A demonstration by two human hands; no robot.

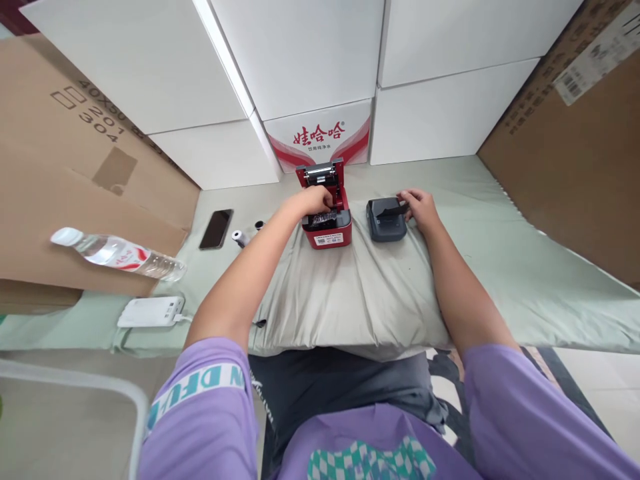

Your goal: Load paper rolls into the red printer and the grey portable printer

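Where the brown cardboard box (75, 200) lies flat at the far left, a clear water bottle (120, 255) rests on its side on top of it, and a white power bank (151, 312) sits just below on the pale green sheet (525, 267). Further right a black phone (216, 229) lies face up, with a small white paper roll (240, 237) beside it. The left hand (316, 199) reaches into the open red label printer (327, 223), fingers curled down inside its paper bay; whether they grip anything there cannot be told. The printer's lid stands upright behind the hand. Just beside it sits a dark grey printer (386, 220), and the right hand (421, 207) rests on its far right edge, fingers bent loosely over the top. White boxes (300, 60) stack behind both machines.
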